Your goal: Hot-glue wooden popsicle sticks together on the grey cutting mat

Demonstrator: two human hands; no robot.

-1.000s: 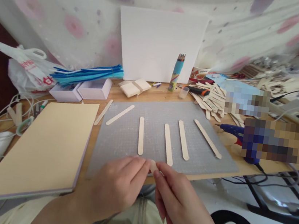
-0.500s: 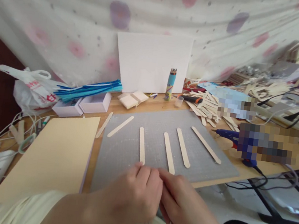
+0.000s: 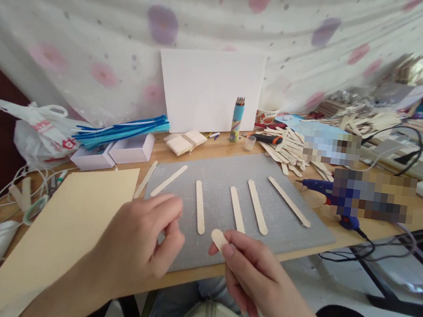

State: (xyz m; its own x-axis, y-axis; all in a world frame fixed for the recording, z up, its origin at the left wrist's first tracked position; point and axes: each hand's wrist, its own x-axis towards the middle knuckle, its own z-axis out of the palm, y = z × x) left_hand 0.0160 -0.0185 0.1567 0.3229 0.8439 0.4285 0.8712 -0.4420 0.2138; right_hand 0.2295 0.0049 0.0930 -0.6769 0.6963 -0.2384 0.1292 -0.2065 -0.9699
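Note:
Between the thumb and fingers of my right hand (image 3: 255, 268) is a wooden craft stick (image 3: 218, 238), its rounded end sticking out to the left. My left hand (image 3: 146, 238) hovers over the front left of the grey mat (image 3: 219, 162), fingers curled in; whatever they hold, if anything, is hidden. Several craft sticks lie apart on the mat: one stick (image 3: 200, 206) upright between my hands, another stick (image 3: 236, 208) just beyond my right hand, a stick (image 3: 257, 206) beside it, a slanted stick (image 3: 289, 201) at right and a slanted stick (image 3: 169, 180) at left.
A blue glue gun (image 3: 319, 185) with a cable rests right of the mat. Behind it spreads a pile of craft sticks (image 3: 289, 143). Coloured pencils (image 3: 237, 120) stand at the back. Yellow card (image 3: 64, 212), white boxes (image 3: 132, 149) and blue pipe cleaners (image 3: 121, 131) are on the left.
My hands, together before, have moved apart. The left went left and up over the mat; a craft stick now shows in my right hand. The view shifted slightly.

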